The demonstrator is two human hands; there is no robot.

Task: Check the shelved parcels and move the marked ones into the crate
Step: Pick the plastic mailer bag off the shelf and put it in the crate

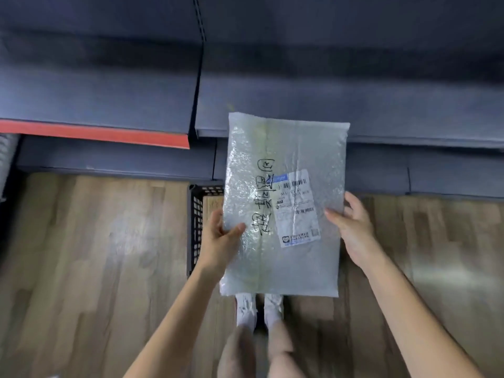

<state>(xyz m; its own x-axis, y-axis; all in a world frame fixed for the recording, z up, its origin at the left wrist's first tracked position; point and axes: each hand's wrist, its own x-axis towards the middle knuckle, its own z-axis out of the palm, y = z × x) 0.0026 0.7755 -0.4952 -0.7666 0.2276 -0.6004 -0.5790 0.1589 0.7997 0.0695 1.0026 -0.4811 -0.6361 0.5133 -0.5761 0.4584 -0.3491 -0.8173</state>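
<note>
A flat grey bubble-wrap parcel [283,203] hangs in the air in front of me, with black handwritten marks and a white shipping label on its face. My left hand [221,241] grips its left edge, thumb on the front. My right hand [351,227] holds the right edge with fingers partly spread. Beneath the parcel a black perforated crate [197,214] stands on the floor, mostly hidden behind it; only its left wall and a strip of its inside show.
Dark grey shelves [300,105] run across the top, the left one with a red front edge [95,133]. A wooden floor [95,255] lies below. My white shoes [259,309] show under the parcel. A pale bubble-wrap roll [8,159] sits at far left.
</note>
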